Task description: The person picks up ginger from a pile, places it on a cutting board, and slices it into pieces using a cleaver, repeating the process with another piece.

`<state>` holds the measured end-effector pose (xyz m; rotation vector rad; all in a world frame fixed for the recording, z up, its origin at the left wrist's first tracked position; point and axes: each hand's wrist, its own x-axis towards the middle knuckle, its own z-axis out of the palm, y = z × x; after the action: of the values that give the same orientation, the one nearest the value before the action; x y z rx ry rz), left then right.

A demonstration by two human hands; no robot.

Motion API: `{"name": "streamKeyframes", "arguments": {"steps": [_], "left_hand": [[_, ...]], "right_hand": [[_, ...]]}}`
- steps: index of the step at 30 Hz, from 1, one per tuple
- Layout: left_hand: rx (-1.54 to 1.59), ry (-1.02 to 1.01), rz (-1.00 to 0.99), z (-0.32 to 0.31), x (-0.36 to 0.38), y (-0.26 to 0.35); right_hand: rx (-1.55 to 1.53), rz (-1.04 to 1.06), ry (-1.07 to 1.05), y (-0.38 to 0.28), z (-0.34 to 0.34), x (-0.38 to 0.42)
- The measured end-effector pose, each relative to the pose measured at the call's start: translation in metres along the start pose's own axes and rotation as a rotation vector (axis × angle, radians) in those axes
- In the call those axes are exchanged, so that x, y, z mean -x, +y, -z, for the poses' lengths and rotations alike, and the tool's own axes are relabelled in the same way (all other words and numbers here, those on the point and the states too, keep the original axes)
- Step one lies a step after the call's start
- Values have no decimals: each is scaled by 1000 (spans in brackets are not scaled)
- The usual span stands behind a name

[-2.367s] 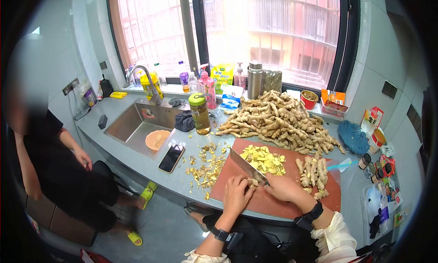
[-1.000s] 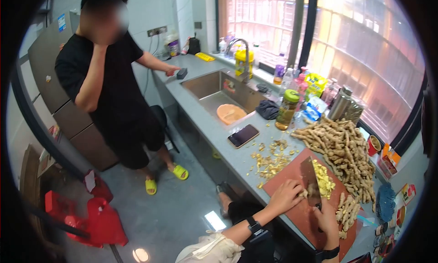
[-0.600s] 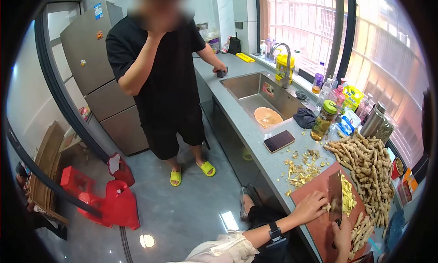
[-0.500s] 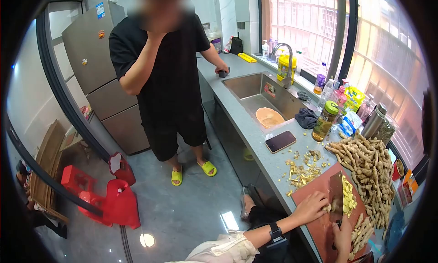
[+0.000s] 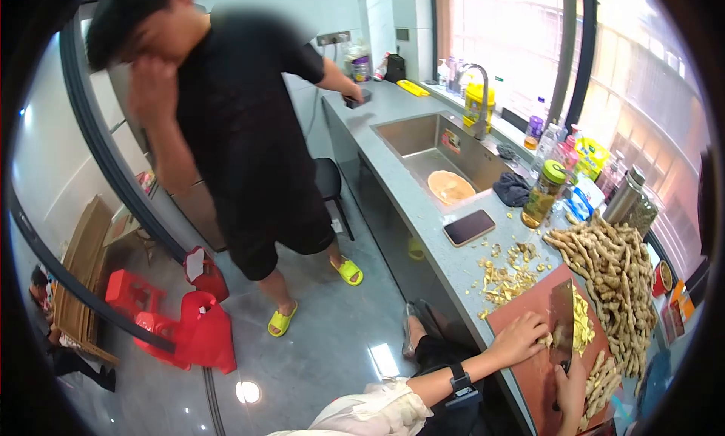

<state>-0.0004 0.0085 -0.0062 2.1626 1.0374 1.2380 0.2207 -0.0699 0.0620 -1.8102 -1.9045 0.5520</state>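
My right hand [image 5: 572,391] is wrapped round the handle of a cleaver [image 5: 561,323], its broad blade over the reddish-brown cutting board [image 5: 529,387]. My left hand [image 5: 521,339] presses a piece of ginger [image 5: 545,339] onto the board, fingertips beside the blade. Sliced yellow ginger [image 5: 582,324] lies right of the blade. Several ginger roots [image 5: 602,383] rest at the board's right edge, near my right hand. A large pile of unpeeled ginger [image 5: 615,285] covers the counter behind, and small peelings [image 5: 507,281] are scattered left of the board.
A phone [image 5: 469,228], a green-lidded jar [image 5: 545,194] and a dark cloth [image 5: 511,189] lie near the sink [image 5: 423,145], which holds a peach-coloured bowl [image 5: 451,187]. Another person [image 5: 249,126] stands beyond the counter's left side. Red stools [image 5: 136,292] are on the floor.
The other person has leaned and shifted left, lifting the dark object from the counter. A black chair now shows behind them. My hands remain at the board with the cleaver.
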Motion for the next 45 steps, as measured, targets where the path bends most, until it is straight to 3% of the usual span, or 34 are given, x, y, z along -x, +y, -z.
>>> {"name": "streamKeyframes", "arguments": {"steps": [4, 5, 6, 8, 10, 12, 14, 31, 33, 39, 45], "left_hand": [[-80, 69, -35, -4, -1, -4], [-42, 53, -23, -2, -2, -5], [-79, 54, -53, -1, -3, -5], [-90, 41, -48, 0, -4, -5], [-128, 29, -16, 4, -4, 3], [-85, 21, -28, 7, -5, 5], [-84, 14, -31, 10, -6, 6], [-111, -15, -39, 11, -7, 10], [-126, -15, -51, 11, -7, 10], [-147, -16, -76, 11, -7, 10], [-149, -32, -55, 12, -10, 15]], "right_hand": [[39, 116, 58, -9, 0, 3], [-71, 55, 24, -28, 7, 4], [-333, -186, -97, -37, 13, 4], [-299, -115, -94, -22, 12, 2], [-372, -237, -124, -35, 19, -1], [-258, -224, -128, -32, 22, -1], [28, -25, -22, -24, 18, 1], [39, -43, -132, -45, 44, 8], [117, -130, -201, -49, 46, 6], [252, -39, -163, -57, 44, 5], [252, -96, -199, -64, 41, 2]]}}
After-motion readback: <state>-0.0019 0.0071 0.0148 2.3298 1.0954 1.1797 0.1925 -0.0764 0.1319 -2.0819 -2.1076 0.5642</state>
